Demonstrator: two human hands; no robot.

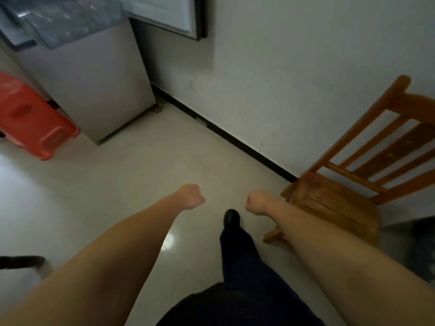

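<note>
Dark trousers [240, 267] and a black shoe [231, 217] fill the bottom of the view, one foot set forward on a pale tiled floor [117, 172], with two bare forearms held out ahead.

At far left, a red plastic item [30, 118], perhaps a stool, sits just beside a grey appliance [94, 85] with a clear lid. Lower down, a dark object [21, 261] at the left edge is too blurred to identify.

Left of centre, the left hand [191, 196] is curled into a fist with nothing in it and hangs over bare floor. Just right of the shoe, the right hand [256, 202] is likewise balled up and empty, near the front of a wooden chair [329, 201] but apart from it.

The chair, slat-backed, stands at right by the white wall [294, 78], where a black skirting strip [235, 137] meets the floor. The right forearm crosses in front of part of its seat and a front leg.

By the look of it, work on the chair has not begun: neither hand touches it, nothing is carried, and it sits square by the wall. What is left appears to be the whole job. That means closing the gap, uncurling the fingers and taking hold, most likely at the seat edge or a back rail, with the right hand better placed to arrive first.
</note>
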